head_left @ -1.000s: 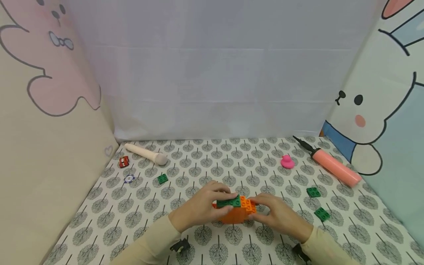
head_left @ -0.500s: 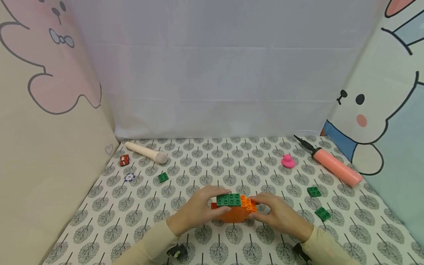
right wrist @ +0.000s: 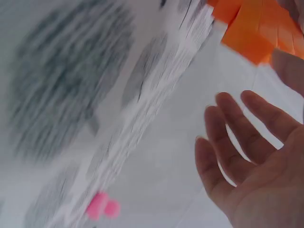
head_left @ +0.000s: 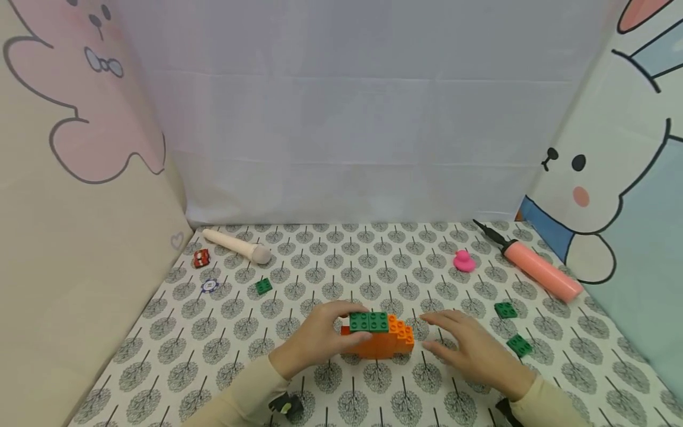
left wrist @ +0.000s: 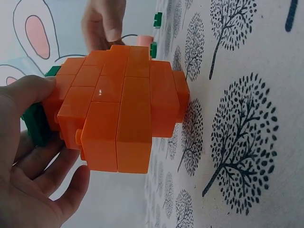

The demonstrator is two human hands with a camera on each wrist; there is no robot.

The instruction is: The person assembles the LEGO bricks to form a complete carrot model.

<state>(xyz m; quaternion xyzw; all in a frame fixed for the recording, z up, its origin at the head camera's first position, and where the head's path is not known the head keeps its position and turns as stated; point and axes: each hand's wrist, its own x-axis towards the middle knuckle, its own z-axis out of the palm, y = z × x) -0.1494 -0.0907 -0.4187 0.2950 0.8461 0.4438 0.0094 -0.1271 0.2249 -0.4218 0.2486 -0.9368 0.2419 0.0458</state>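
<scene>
A stepped build of orange toy bricks (head_left: 376, 347) stands on the cloth in front of me, widest at mid-height in the left wrist view (left wrist: 121, 109). Two green bricks (head_left: 368, 322) sit side by side on its top. My left hand (head_left: 320, 338) holds the upper left part of the build between thumb and fingers. To the right, my right hand (head_left: 475, 347) is apart from the build, fingers spread and holding nothing. Its open palm (right wrist: 261, 185) shows in the right wrist view.
Loose green bricks lie at right, one upper (head_left: 505, 309) and one lower (head_left: 519, 345), and another green brick (head_left: 263, 286) at left. Farther back are a microphone-shaped toy (head_left: 237, 246), red toy car (head_left: 201, 258), poker chip (head_left: 210, 286), pink duck (head_left: 464, 261) and coral hand pump (head_left: 541, 270).
My left index finger has lifted off the green bricks' top to their far side. My right hand has let go of the build's right end and drawn back to the right.
</scene>
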